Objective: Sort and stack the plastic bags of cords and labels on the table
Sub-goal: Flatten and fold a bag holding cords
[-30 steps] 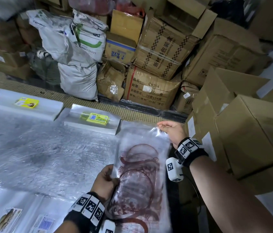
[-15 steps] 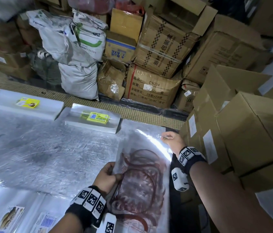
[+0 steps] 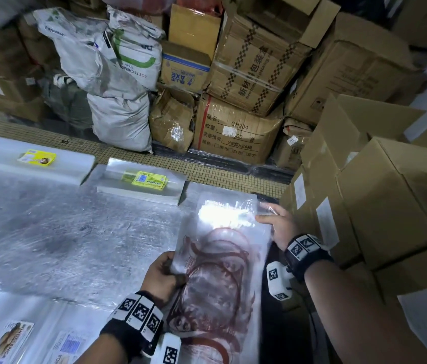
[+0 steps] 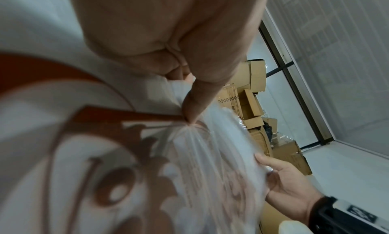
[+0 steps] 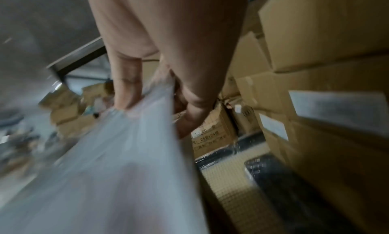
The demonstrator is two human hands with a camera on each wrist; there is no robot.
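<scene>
At right edge of surface (image 3: 49,240), both hands are on one clear bag w/ red print (image 3: 220,271). Left hand (image 3: 162,278) pinches bag's left edge, thumb on top, fingers under; the left wrist view shows the film puckering at the thumb tip. Right hand (image 3: 282,227) pinches far right corner, thumb on top and fingers curled below, as seen in right wrist view. Bag lies long-ways along right edge, near end toward the person, far end near back-right corner. Can't tell if it's fully down or partly lifted. Right wrist view is blurred. Can't tell whether the red shapes are cords inside or just print.

Outward: near the back edge, bag stack w/ yellow-green label (image 3: 144,185) sits just left of the bag's far end; further left, second stack w/ yellow label (image 3: 34,160). Near-left corner has more bags w/ printed labels (image 3: 10,337). Cartons (image 3: 391,200) crowd the right side, close to right hand.

Step imo: squaring and placing this bag on its pile. To do it well:
- keep light tension between the two pinches so the film stays flat, no folds
- line up the edges w/ whatever's under before letting go
- lay near end first, then far end, pushing air out
- release far corner last; slick film slides easily
- mind the cartons, keep right elbow clear
</scene>
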